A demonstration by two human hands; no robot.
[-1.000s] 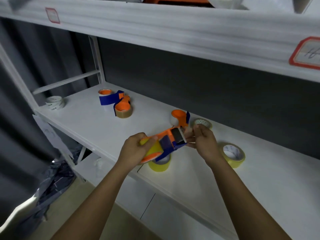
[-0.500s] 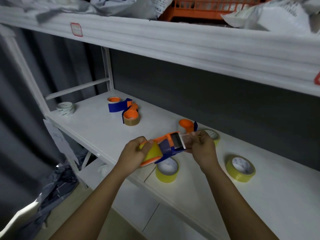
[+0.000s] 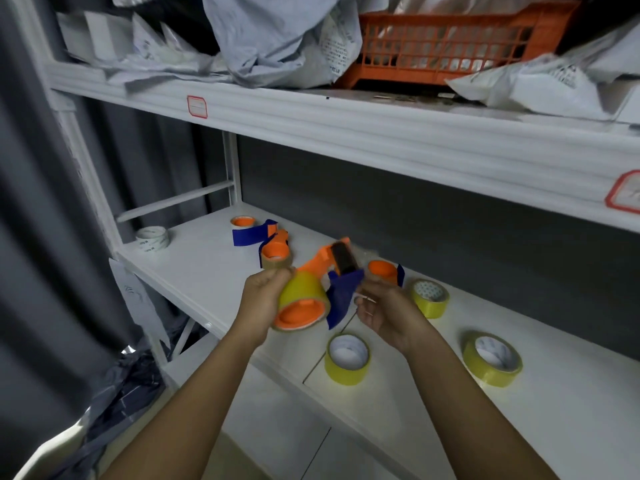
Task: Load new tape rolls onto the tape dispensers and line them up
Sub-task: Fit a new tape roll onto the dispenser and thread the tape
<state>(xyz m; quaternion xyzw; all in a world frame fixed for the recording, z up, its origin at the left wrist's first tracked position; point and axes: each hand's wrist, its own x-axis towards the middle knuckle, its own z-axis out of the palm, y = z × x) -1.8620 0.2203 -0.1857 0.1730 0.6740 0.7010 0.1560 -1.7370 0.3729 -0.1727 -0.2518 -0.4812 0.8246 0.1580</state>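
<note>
The left hand point(image 3: 263, 299) is gripping the yellow tape roll point(image 3: 302, 295) that is sitting on the hub of an orange and blue tape dispenser point(image 3: 332, 271), fingers curled over the roll's top and side, holding the whole tool in the air above the front of the white shelf point(image 3: 207, 271). The right hand point(image 3: 388, 313) is hovering just beside the dispenser's blue handle, fingers loosely curled with the fingertips close together near the handle (whether they are pinching a strip of tape or touching the plastic is too blurred to tell). The dispenser's dark roller end is pointing up and away from the person.

Lying on the shelf are three loose yellow rolls: one point(image 3: 347, 358) below the hands, one point(image 3: 430, 298) to the right of them, one point(image 3: 492, 359) farther right. Behind the hands another orange dispenser point(image 3: 383, 271) is resting, and toward the left end two more dispensers point(image 3: 263, 239) are lying together, one carrying a brownish roll point(image 3: 276, 261). A white roll point(image 3: 152, 238) is sitting near the left post.
</note>
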